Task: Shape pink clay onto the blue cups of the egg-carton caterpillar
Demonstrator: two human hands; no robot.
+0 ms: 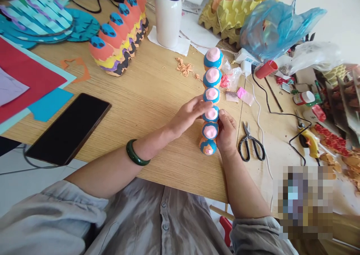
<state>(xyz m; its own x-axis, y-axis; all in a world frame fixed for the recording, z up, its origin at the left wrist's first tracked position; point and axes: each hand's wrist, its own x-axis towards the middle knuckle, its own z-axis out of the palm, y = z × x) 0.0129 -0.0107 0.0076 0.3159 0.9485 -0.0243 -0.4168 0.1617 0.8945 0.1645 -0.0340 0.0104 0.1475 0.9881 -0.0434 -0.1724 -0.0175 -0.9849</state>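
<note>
A narrow egg-carton strip [211, 94] is held up above the table, a single row of several rounded cups. Most tops carry blue with a soft pink cap; on the nearest cup [208, 146], orange shows around a smaller pink bit. My left hand [194, 112] grips the strip from the left, a finger lying against the pink cap of a middle cup and other fingertips hidden behind it. From the right, my right hand [227, 129] pinches the strip's edge, thumb up, its other fingers curled. Black-handled scissors [251, 144] lie right of my right hand.
A painted egg-carton piece [120, 37], a white bottle [168, 18] and orange scraps [184, 66] sit farther back. At left lie a phone [69, 129] and coloured paper [52, 103]. On the right are cables [260, 116], a blue plastic bag [270, 30] and a yellow-handled tool [309, 142].
</note>
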